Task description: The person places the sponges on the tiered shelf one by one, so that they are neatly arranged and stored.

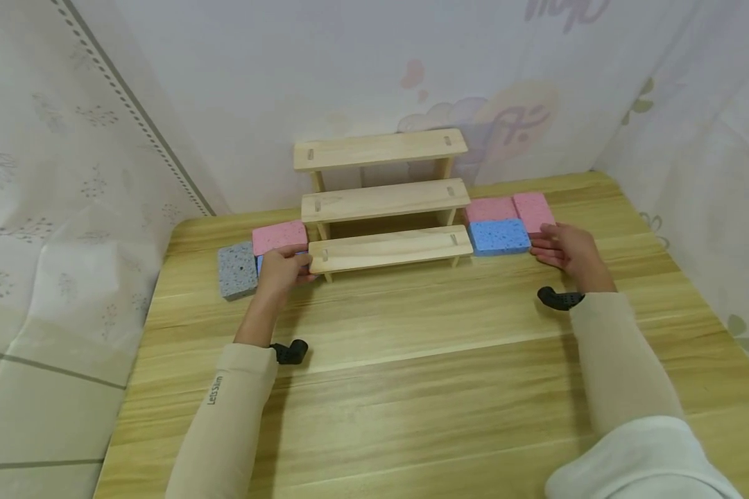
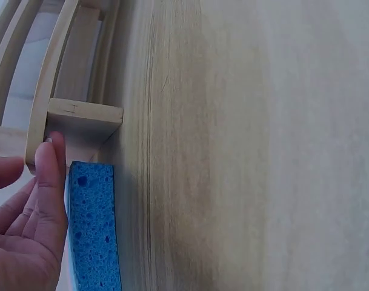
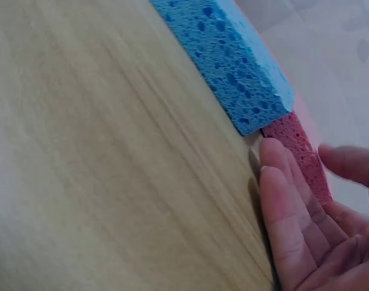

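A three-tier wooden step rack (image 1: 385,199) stands at the back of the table. My left hand (image 1: 279,269) pinches the left end of its lowest board (image 1: 390,249), thumb above and fingers below. Beside and partly under that hand is a blue sponge (image 2: 93,224), with a pink sponge (image 1: 279,237) behind it and a grey sponge (image 1: 237,269) to its left. On the rack's right, my right hand (image 1: 571,253) touches a pink sponge (image 1: 533,211) with fingers extended. A blue sponge (image 1: 499,237) lies in front of another pink sponge (image 1: 492,208) there.
The wood-grain table (image 1: 412,388) extends in front of the rack and both arms. A printed cloth wall (image 1: 237,90) rises directly behind the rack, and a patterned cloth (image 1: 718,166) hangs at the right. Each wrist carries a black camera mount (image 1: 290,352).
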The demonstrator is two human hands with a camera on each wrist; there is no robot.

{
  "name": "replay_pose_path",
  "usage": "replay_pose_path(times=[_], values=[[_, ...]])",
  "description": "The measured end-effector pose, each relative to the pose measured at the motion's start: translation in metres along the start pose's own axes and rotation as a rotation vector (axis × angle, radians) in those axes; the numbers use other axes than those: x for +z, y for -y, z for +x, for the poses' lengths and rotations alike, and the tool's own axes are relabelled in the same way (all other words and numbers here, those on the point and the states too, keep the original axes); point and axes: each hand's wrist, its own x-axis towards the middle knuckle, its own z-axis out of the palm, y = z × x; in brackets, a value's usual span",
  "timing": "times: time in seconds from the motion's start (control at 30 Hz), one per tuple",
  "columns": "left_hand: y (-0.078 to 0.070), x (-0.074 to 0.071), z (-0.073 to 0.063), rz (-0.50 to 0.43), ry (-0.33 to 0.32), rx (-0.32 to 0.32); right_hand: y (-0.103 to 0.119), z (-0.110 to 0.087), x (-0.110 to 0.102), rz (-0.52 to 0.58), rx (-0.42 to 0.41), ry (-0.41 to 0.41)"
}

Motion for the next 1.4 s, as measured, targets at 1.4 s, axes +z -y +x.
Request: replay_pose_path(times=[1.4], values=[[0.005,0.002,0.0,0.069,-0.034,0.05,0.053,-0.023,0.001,0.258,-0.289,-0.169]])
